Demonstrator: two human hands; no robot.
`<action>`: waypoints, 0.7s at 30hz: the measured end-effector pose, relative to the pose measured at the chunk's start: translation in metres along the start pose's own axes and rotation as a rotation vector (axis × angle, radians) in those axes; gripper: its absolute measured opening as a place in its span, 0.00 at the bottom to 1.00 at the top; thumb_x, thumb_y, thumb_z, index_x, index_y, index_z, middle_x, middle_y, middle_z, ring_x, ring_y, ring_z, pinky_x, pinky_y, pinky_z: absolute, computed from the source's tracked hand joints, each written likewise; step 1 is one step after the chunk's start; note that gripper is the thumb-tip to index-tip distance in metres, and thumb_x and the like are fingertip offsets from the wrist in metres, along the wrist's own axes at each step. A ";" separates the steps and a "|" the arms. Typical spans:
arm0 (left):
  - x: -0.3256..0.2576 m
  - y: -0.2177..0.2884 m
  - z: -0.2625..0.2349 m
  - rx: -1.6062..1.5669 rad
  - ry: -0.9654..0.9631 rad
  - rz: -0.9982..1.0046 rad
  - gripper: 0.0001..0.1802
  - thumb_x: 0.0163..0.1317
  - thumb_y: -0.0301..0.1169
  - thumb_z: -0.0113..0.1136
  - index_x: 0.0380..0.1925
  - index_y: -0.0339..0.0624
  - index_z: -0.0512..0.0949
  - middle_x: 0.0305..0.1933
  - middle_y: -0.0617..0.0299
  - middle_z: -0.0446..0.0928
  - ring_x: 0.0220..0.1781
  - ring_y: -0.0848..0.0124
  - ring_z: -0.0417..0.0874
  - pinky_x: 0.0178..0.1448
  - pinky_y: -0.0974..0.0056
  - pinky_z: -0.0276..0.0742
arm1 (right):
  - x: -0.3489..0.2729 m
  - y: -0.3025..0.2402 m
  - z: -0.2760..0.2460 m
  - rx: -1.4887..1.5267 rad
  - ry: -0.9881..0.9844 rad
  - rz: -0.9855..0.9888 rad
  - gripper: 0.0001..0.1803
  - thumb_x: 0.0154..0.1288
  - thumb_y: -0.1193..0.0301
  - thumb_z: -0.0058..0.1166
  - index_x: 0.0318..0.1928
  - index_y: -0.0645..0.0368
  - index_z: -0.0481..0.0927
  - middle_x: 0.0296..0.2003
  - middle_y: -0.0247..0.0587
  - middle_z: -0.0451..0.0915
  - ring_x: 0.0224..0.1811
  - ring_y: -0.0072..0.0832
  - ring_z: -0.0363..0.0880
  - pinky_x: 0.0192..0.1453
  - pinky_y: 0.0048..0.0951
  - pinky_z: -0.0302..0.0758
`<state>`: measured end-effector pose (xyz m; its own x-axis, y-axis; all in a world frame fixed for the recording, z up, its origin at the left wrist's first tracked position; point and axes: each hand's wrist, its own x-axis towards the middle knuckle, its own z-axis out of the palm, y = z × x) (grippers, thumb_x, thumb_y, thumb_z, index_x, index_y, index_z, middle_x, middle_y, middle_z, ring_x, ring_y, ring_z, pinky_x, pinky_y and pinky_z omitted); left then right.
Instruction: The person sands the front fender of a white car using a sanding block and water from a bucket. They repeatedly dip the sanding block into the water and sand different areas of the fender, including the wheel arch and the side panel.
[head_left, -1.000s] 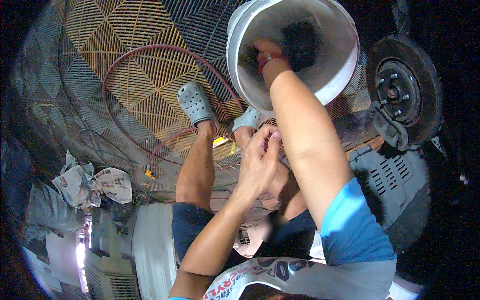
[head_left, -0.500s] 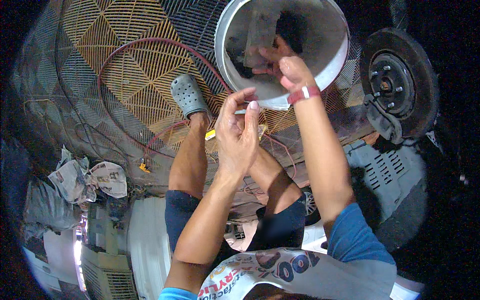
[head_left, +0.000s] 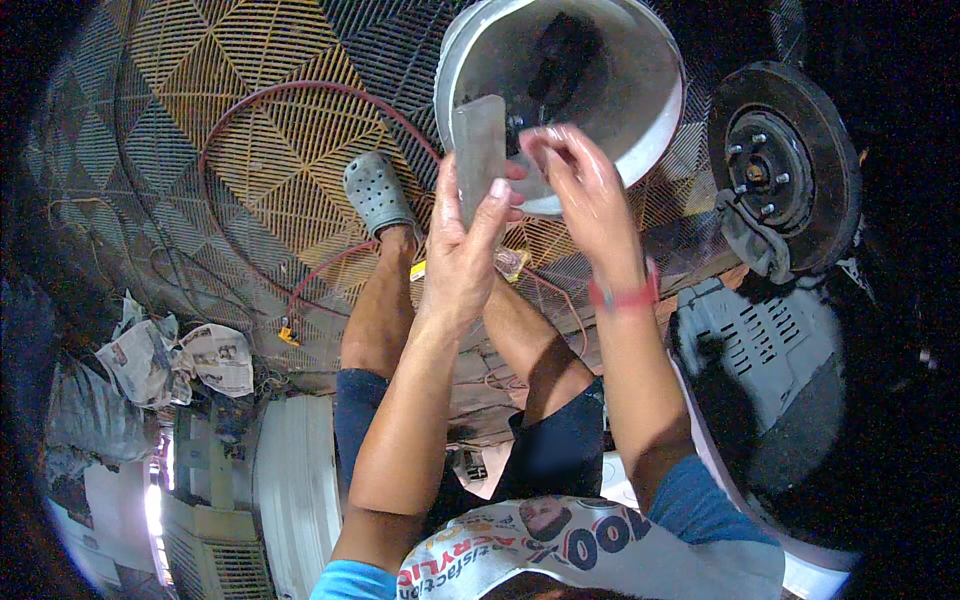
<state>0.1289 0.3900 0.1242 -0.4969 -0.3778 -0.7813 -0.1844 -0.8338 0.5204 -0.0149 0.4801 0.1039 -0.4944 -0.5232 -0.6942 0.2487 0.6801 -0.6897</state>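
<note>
My left hand [head_left: 465, 245] grips a flat, greyish, oblong piece [head_left: 483, 140] with rounded corners, held upright between thumb and fingers. Its exact kind does not show. Just to the right, my right hand [head_left: 585, 195] is wet and a little blurred. Its fingers curve loosely, apart from the piece, and nothing shows in them. Both hands are at the near rim of a white bucket [head_left: 660, 150]. Inside the bucket a dark object [head_left: 568, 65] lies toward the far side, its shape unclear.
A brake disc [head_left: 790, 165] on a wheel hub stands at the right, beside a grey slotted panel [head_left: 755, 330]. A red hose [head_left: 260, 92] loops over the grid floor mat [head_left: 230, 40] left of my clog [head_left: 378, 190]. Crumpled newspaper [head_left: 215, 358] lies at the left.
My right hand has drawn back out of the bucket toward me. The greyish piece, earlier in the bucket at my right hand, is now in my left hand, which has closed on it.
</note>
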 end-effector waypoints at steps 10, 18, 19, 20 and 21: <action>0.003 0.018 -0.016 -0.416 0.044 -0.037 0.37 0.84 0.58 0.43 0.79 0.41 0.64 0.73 0.46 0.75 0.61 0.61 0.84 0.70 0.53 0.79 | 0.188 0.126 0.068 -0.751 -0.231 0.332 0.44 0.66 0.44 0.62 0.76 0.57 0.75 0.73 0.63 0.76 0.78 0.54 0.73 0.83 0.46 0.66; 0.004 0.019 -0.016 -0.478 0.047 -0.059 0.36 0.84 0.57 0.45 0.77 0.41 0.66 0.72 0.46 0.76 0.58 0.62 0.84 0.67 0.55 0.80 | 0.144 0.071 -0.021 -0.189 -0.329 0.270 0.28 0.73 0.59 0.65 0.68 0.58 0.84 0.65 0.44 0.86 0.64 0.33 0.85 0.68 0.35 0.79; 0.003 0.020 -0.017 -0.478 0.055 -0.056 0.36 0.84 0.57 0.46 0.76 0.41 0.66 0.72 0.46 0.77 0.58 0.62 0.84 0.67 0.55 0.80 | 0.128 0.057 -0.030 -0.034 -0.299 0.298 0.29 0.73 0.61 0.67 0.70 0.59 0.82 0.64 0.43 0.86 0.64 0.32 0.85 0.70 0.36 0.78; 0.003 0.021 -0.017 -0.480 0.057 -0.053 0.36 0.84 0.57 0.46 0.76 0.41 0.67 0.71 0.46 0.77 0.58 0.62 0.84 0.67 0.55 0.80 | 0.110 0.037 -0.040 0.118 -0.262 0.324 0.31 0.72 0.62 0.69 0.71 0.59 0.80 0.64 0.42 0.86 0.65 0.32 0.84 0.72 0.36 0.77; 0.004 0.022 -0.016 -0.469 0.055 -0.051 0.35 0.84 0.57 0.46 0.76 0.41 0.68 0.71 0.47 0.77 0.58 0.62 0.84 0.67 0.55 0.80 | 0.096 0.023 -0.048 0.272 -0.218 0.347 0.32 0.72 0.63 0.71 0.72 0.60 0.78 0.64 0.42 0.86 0.66 0.32 0.83 0.74 0.36 0.76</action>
<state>0.1367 0.3642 0.1272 -0.4494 -0.3416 -0.8254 0.2017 -0.9389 0.2787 -0.0969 0.4704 0.0308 -0.1653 -0.4042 -0.8996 0.5907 0.6899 -0.4185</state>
